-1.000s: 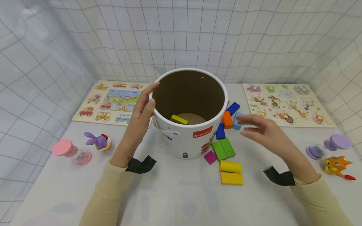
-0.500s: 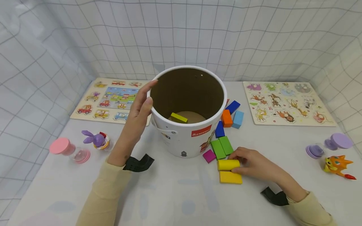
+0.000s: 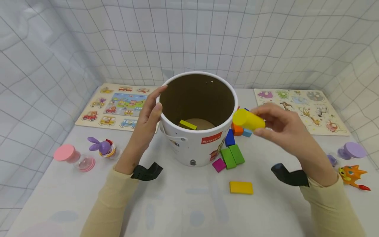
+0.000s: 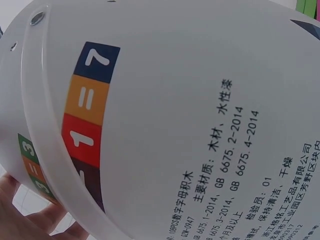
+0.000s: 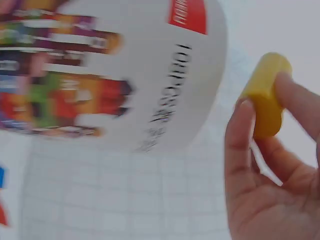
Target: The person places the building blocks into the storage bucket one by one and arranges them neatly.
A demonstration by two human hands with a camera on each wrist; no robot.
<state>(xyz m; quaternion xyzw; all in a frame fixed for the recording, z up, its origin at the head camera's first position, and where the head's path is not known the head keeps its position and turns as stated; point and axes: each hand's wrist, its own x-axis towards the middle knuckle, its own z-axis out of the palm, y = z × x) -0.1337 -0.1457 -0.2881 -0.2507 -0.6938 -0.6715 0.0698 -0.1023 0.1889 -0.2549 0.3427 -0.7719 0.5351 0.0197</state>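
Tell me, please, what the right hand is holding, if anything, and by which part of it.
The right hand pinches the yellow cylinder by its curved side, near the end away from the bucket.

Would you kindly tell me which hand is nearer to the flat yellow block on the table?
Right. The right hand, pinching the yellow cylinder, is raised beyond the flat yellow block, slightly rightward; the left hand is farther away, to the left, at the bucket's rim.
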